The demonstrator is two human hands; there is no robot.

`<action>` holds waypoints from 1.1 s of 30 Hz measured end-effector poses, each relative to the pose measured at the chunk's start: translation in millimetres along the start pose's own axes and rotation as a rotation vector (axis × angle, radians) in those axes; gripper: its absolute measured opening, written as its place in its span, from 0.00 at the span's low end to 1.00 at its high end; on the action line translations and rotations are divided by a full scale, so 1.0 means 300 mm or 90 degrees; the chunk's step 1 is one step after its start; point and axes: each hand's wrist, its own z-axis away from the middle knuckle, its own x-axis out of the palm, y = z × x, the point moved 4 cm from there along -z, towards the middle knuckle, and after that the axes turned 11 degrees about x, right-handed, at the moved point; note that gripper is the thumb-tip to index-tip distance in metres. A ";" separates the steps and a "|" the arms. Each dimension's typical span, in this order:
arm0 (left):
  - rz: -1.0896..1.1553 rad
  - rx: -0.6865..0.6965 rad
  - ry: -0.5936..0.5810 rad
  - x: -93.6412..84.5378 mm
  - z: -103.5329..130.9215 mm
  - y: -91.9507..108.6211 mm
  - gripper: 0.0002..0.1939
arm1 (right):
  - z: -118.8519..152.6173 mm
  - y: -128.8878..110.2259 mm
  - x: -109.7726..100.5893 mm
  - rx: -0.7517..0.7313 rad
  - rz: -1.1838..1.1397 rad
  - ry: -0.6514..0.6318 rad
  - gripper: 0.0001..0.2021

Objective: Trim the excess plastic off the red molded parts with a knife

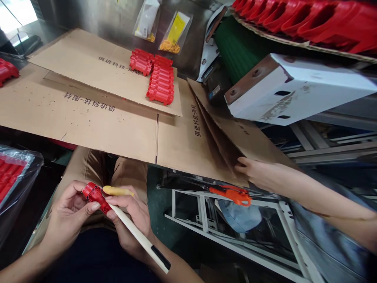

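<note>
Red part [102, 201] is held by the left hand [69, 212], pale stick [138, 236] by the right hand [127, 237], at eight o'clock; red pieces [160, 81] are laid on cardboard [118, 86] at eleven.

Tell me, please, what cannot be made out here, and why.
Head view, all items:
Tip of the white-handled tool: hidden by the red part or right grip.
Print on the yellow label: too small to read.
Red pieces, far left: cut off by left edge.
Other person's arm: upper end cut off by right edge.
</note>
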 end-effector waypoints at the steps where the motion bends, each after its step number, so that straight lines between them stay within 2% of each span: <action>1: 0.001 -0.003 0.003 -0.001 0.001 -0.003 0.09 | -0.001 0.003 0.000 0.008 -0.001 -0.011 0.08; 4: 0.021 -0.024 0.012 -0.010 0.008 -0.017 0.09 | -0.001 0.016 0.000 0.022 -0.013 -0.031 0.09; 10: 0.065 -0.052 0.003 -0.023 0.011 -0.030 0.10 | -0.005 0.052 -0.001 0.091 -0.129 -0.023 0.12; 15: 0.053 -0.040 -0.017 -0.014 0.006 -0.019 0.08 | -0.009 0.035 -0.007 0.030 -0.075 -0.030 0.09; 19: 0.040 -0.034 -0.004 -0.011 0.000 -0.017 0.09 | -0.013 0.033 -0.012 0.015 -0.033 -0.044 0.08; 23: 0.059 -0.051 -0.005 -0.009 -0.003 -0.020 0.11 | -0.011 0.021 -0.007 -0.084 0.028 -0.061 0.10; 24: 0.077 -0.064 -0.013 -0.005 -0.003 -0.019 0.12 | -0.013 0.025 -0.010 -0.072 0.009 -0.053 0.09; 26: 0.123 -0.104 -0.012 0.004 0.000 -0.014 0.16 | -0.021 0.049 -0.027 0.021 -0.115 -0.013 0.07; 28: 0.170 -0.166 0.012 0.014 0.004 -0.006 0.22 | -0.027 0.079 -0.050 0.132 -0.284 0.030 0.11; 30: 0.197 -0.239 0.034 0.024 0.009 0.004 0.25 | -0.034 0.092 -0.070 0.185 -0.376 0.051 0.13; 33: 0.202 -0.320 0.020 0.035 0.013 0.018 0.22 | -0.045 0.094 -0.083 0.237 -0.249 0.032 0.11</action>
